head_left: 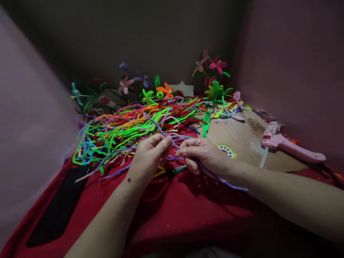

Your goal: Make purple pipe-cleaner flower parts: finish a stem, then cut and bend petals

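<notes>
Both hands are pinched shut on one purple pipe cleaner (176,145): left hand (149,154) has thumb and forefinger closed on it just left of centre, right hand (205,156) has fingertips closed on it just to the right, the two grips nearly touching. Long axis runs diagonal, from upper left in the pile, through both pinches, then down-right under the right wrist, with the free tail lying on the red cloth (188,215). So the wire sits between the hands, no reach needed; the right hand has the long trailing end, the left the end that goes back into the heap. Behind the hands, touching that end: a tangled pile of pipe cleaners (129,125). Scissors (176,171) lie on the cloth just below the hands, partly hidden. To the right, well apart: tape roll (227,150) and pink glue gun (287,145) on a brown board (242,134). Finished flowers (166,91) stand at the back.
</notes>
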`<action>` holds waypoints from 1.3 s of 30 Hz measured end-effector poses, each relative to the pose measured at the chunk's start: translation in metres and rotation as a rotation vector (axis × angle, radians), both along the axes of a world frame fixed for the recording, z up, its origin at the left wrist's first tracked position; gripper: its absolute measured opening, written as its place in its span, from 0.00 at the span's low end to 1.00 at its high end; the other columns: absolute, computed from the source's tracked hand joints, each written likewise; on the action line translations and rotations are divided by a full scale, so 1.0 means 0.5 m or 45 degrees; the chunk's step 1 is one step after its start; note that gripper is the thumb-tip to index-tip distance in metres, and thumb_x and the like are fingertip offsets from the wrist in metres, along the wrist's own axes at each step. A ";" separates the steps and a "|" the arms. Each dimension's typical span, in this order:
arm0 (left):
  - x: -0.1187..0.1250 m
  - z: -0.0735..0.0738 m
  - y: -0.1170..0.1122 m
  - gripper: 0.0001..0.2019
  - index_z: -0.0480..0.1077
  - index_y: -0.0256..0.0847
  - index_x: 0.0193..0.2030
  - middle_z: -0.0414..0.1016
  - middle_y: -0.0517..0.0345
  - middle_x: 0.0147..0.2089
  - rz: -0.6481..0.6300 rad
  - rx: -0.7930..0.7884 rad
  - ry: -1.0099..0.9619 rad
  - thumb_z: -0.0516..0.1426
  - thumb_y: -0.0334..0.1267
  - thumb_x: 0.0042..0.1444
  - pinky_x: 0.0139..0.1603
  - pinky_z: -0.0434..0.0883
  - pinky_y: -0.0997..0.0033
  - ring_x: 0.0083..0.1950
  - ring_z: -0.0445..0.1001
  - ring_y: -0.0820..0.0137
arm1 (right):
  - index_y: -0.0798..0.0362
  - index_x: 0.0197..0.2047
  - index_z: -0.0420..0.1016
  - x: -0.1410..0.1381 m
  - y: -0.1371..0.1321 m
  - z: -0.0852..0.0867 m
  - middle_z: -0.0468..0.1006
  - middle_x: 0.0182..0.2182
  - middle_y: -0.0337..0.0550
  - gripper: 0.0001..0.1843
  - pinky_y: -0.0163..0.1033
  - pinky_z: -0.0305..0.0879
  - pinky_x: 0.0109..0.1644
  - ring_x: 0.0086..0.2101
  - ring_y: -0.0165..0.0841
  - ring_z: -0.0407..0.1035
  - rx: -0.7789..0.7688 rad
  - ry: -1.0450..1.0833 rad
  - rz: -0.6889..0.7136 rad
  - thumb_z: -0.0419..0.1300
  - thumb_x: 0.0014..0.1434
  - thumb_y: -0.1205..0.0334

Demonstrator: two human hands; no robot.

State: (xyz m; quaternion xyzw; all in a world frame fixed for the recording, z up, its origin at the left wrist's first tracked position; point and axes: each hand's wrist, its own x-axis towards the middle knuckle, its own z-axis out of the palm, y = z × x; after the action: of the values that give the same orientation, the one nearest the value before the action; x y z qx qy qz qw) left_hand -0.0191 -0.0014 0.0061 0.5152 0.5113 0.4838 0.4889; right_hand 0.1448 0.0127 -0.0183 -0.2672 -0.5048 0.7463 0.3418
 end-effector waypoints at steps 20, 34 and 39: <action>-0.106 -0.036 -0.110 0.08 0.64 0.42 0.30 0.68 0.58 0.28 -0.471 0.517 1.971 0.47 0.35 0.58 0.34 0.56 0.64 0.27 0.61 0.67 | 0.58 0.29 0.73 0.002 0.012 0.007 0.69 0.14 0.34 0.06 0.27 0.53 0.16 0.14 0.22 0.59 -0.040 0.105 -0.145 0.58 0.50 0.64; -0.068 0.019 -0.147 0.10 0.65 0.36 0.36 0.66 0.56 0.21 -0.049 0.304 2.528 0.44 0.29 0.56 0.22 0.51 0.67 0.21 0.66 0.64 | 0.58 0.27 0.73 0.002 -0.004 0.009 0.69 0.13 0.34 0.05 0.27 0.50 0.14 0.12 0.22 0.57 0.036 0.042 -0.166 0.58 0.49 0.65; -0.061 0.015 -0.142 0.10 0.64 0.36 0.33 0.66 0.54 0.21 -0.031 0.249 2.583 0.43 0.26 0.56 0.22 0.54 0.67 0.22 0.68 0.61 | 0.58 0.23 0.72 0.002 -0.007 0.010 0.68 0.13 0.34 0.08 0.27 0.50 0.15 0.13 0.21 0.57 0.064 0.021 -0.147 0.57 0.50 0.65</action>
State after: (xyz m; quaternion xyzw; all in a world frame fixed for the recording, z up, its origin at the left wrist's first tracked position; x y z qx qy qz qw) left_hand -0.0499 -0.0725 0.0135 0.7252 0.6377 -0.1462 -0.2145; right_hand 0.1459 0.0093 -0.0134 -0.2812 -0.5042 0.7146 0.3950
